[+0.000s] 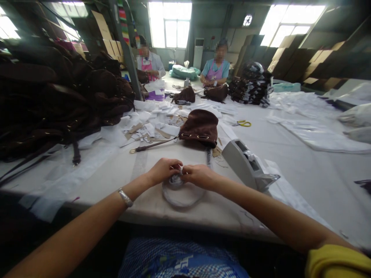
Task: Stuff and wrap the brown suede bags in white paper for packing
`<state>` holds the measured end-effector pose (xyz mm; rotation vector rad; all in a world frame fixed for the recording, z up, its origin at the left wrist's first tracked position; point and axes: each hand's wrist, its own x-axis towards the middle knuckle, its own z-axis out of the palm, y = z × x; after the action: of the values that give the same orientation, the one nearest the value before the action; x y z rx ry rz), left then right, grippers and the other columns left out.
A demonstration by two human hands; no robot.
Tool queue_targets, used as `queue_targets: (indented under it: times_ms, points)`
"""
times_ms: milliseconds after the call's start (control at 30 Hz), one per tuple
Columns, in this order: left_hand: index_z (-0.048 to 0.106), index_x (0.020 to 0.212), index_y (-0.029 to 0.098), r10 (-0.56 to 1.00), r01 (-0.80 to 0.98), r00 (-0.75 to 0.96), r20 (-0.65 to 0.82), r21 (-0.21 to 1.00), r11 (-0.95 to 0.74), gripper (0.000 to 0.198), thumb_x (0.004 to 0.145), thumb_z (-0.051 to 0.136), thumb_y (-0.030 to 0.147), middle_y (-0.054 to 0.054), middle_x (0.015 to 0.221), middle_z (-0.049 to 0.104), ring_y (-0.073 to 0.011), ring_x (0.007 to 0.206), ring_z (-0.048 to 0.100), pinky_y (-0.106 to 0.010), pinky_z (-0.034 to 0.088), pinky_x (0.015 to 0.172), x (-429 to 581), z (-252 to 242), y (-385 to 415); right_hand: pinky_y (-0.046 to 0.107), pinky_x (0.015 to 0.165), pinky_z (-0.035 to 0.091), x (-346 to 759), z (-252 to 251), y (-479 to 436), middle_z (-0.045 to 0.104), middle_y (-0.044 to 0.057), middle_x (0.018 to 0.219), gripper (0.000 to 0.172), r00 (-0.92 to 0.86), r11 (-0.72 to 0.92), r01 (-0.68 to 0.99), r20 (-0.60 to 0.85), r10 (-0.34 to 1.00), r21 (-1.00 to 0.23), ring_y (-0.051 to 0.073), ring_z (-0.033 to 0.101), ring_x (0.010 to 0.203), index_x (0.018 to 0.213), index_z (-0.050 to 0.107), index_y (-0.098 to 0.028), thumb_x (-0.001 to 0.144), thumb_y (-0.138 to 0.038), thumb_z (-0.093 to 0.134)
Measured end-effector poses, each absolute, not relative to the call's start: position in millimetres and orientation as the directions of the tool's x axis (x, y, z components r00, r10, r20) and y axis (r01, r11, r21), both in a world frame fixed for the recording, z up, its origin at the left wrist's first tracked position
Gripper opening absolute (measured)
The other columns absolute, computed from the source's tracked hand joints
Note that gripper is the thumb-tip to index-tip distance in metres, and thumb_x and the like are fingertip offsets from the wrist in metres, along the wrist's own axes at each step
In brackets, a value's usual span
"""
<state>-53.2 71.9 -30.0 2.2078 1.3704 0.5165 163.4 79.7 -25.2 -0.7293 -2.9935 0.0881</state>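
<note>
My left hand [164, 170] and my right hand [199, 175] meet near the table's front edge, both pinched closed on a grey paper-wrapped strap [181, 195] that curls in a loop below them. The strap runs back past my right hand toward a brown drawstring bag [199, 125] lying on the table just beyond. A second brown strap with a gold clasp [153, 144] lies to the left of that bag. A silver bracelet sits on my left wrist.
A grey tape dispenser [246, 162] stands right of my hands. Yellow scissors [243, 123] lie farther back. A heap of brown bags [58, 96] fills the left side. Paper scraps [147, 123] litter the middle. Two people sit at the table's far end.
</note>
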Motion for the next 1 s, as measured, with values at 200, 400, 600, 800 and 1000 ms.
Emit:
queue_targets:
  times_ms: [200, 400, 600, 800, 1000]
  points:
    - [0.075, 0.100, 0.025, 0.971, 0.856, 0.221, 0.095, 0.457, -0.240, 0.031, 0.091, 0.054, 0.046, -0.006, 0.089, 0.071, -0.0212, 0.082, 0.066, -0.029, 0.047, 0.074, -60, -30, 38, 0.027, 0.064, 0.042, 146, -34, 55, 0.065, 0.011, 0.097, 0.021, -0.816, 0.818, 0.575, 0.058, 0.575, -0.030, 0.019, 0.059, 0.076, 0.102, 0.068, -0.015, 0.092, -0.020, 0.051]
    - [0.073, 0.106, 0.023, 0.944, 0.827, 0.324, 0.068, 0.464, -0.317, 0.024, 0.086, 0.059, 0.025, -0.004, 0.096, 0.071, -0.0188, 0.082, 0.065, -0.027, 0.046, 0.075, -56, -33, 50, 0.027, 0.070, 0.046, 140, -27, 49, 0.065, 0.010, 0.109, 0.028, -0.829, 0.828, 0.548, 0.053, 0.556, -0.119, 0.021, 0.063, 0.088, 0.109, 0.067, -0.015, 0.095, -0.035, 0.054]
    - [0.072, 0.103, 0.023, 0.829, 0.660, 0.554, 0.078, 0.566, -0.494, 0.026, 0.080, 0.062, 0.017, -0.001, 0.091, 0.073, -0.0162, 0.080, 0.066, -0.024, 0.049, 0.075, -44, -28, 79, 0.025, 0.072, 0.045, 170, -23, 73, 0.065, 0.006, 0.112, 0.016, -0.901, 0.901, 0.424, 0.056, 0.429, -0.087, 0.018, 0.060, 0.096, 0.104, 0.070, -0.021, 0.092, -0.029, 0.062]
    - [0.073, 0.097, 0.019, 0.934, 0.738, 0.340, 0.113, 0.583, -0.339, 0.024, 0.083, 0.064, 0.038, -0.006, 0.093, 0.072, -0.0197, 0.081, 0.066, -0.029, 0.051, 0.078, -40, -37, 68, 0.029, 0.069, 0.047, 163, -37, 64, 0.067, 0.011, 0.096, 0.024, -0.799, 0.798, 0.593, 0.047, 0.600, -0.105, 0.020, 0.061, 0.080, 0.094, 0.073, -0.014, 0.091, -0.036, 0.062]
    - [0.073, 0.105, 0.019, 0.961, 0.782, 0.272, 0.051, 0.570, -0.252, 0.028, 0.080, 0.066, 0.031, -0.006, 0.092, 0.071, -0.0195, 0.080, 0.065, -0.030, 0.050, 0.078, -39, -37, 60, 0.027, 0.064, 0.045, 156, -34, 56, 0.069, 0.009, 0.089, 0.031, -0.742, 0.742, 0.643, 0.087, 0.665, -0.188, 0.017, 0.060, 0.071, 0.090, 0.075, -0.015, 0.095, -0.039, 0.056]
